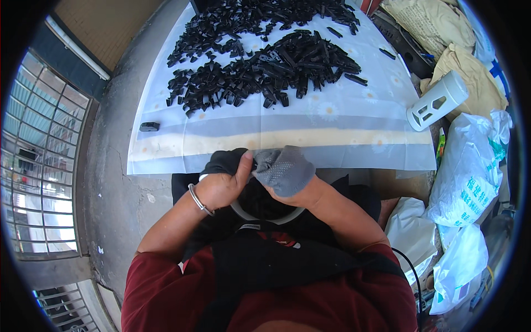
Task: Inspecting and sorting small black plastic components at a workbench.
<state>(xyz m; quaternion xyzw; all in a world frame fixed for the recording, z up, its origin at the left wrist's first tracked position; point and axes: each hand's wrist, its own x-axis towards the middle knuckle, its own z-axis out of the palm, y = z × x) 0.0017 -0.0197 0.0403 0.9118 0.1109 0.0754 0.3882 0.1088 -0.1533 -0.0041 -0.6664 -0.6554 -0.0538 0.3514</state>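
Note:
Just in front of the table's near edge, my two hands meet over my lap. My left hand (pixel 221 180) has black fabric over its fingers, while its thumb is bare and pressed toward the other hand; a metal bangle (pixel 199 200) circles that wrist. A grey dotted glove (pixel 290 172) covers my right hand (pixel 279 171), whose fingers are curled in against the left. Both hands are closed, and whatever they pinch between them is hidden. Below them shows the pale rim of a round container (pixel 271 222) with a dark inside, partly covered by my hands and wrists.
On the flower-patterned tablecloth (pixel 354 124) lie heaps of small black plastic-looking parts (pixel 287 61). A single black piece (pixel 149 126) sits apart at the left. A white cylindrical holder with cutouts (pixel 440 102) leans at the right edge, beside stuffed white bags (pixel 467 177) and brown sacks (pixel 464 69).

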